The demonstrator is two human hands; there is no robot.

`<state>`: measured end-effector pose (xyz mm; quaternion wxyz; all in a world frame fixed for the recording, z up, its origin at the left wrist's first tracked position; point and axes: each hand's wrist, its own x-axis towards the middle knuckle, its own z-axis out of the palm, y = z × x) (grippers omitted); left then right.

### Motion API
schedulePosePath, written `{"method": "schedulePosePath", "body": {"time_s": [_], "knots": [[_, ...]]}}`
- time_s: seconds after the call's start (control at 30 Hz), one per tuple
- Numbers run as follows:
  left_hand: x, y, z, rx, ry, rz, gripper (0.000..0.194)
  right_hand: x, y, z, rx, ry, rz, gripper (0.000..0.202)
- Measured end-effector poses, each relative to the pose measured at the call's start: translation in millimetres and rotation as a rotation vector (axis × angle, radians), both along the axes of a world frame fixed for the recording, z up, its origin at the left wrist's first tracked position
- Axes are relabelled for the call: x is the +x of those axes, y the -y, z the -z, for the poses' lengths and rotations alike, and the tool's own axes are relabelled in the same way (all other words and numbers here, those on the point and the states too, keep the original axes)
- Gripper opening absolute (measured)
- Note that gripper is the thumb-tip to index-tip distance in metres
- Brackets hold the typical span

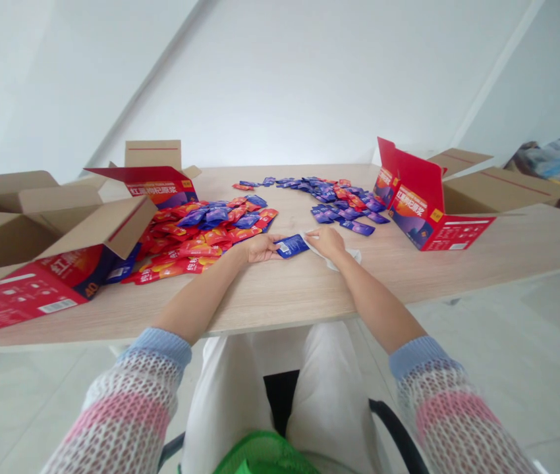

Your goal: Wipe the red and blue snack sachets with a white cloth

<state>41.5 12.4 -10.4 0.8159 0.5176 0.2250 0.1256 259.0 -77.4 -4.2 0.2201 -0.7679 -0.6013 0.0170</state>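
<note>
Between my two hands, over the middle of the table, is a blue sachet [292,246] with a pale printed label. My left hand [262,248] pinches its left end. My right hand [328,243] is closed on a white wipe [354,255], which hangs out below the fingers and meets the sachet's right end. Left of my left hand lies a large heap of red and blue sachets [196,249]. Beyond my right hand a looser pile of mostly blue and purple sachets [342,203] spreads across the table.
Open red cartons stand at the near left [18,299], back left [164,187] and right [421,210], their brown flaps spread. The pale wooden table [280,303] ends just before my lap. Bags of clutter [559,161] lie at the far right.
</note>
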Motion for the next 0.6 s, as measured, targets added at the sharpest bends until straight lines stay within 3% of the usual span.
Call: {"method": "schedulePosePath", "body": {"time_s": [0.13,0.33,0.47,0.6], "knots": [[1,-2,0.5,-0.033,0.021,0.033,0.045,-16,2,-3.2,0.069,0.051,-0.133,0.037],[0,-3,1.1,-0.001,0.009,-0.016,0.039,-47,6,-11.5,0.104,-0.028,-0.496,0.036],[1,-6,3.4,0.023,-0.001,0.013,0.044,-46,12,-14.1,0.059,-0.18,-0.656,0.034],[2,-10,7.7,0.037,0.01,0.03,0.041,-38,16,-14.9,0.01,-0.302,-0.731,0.033]]}}
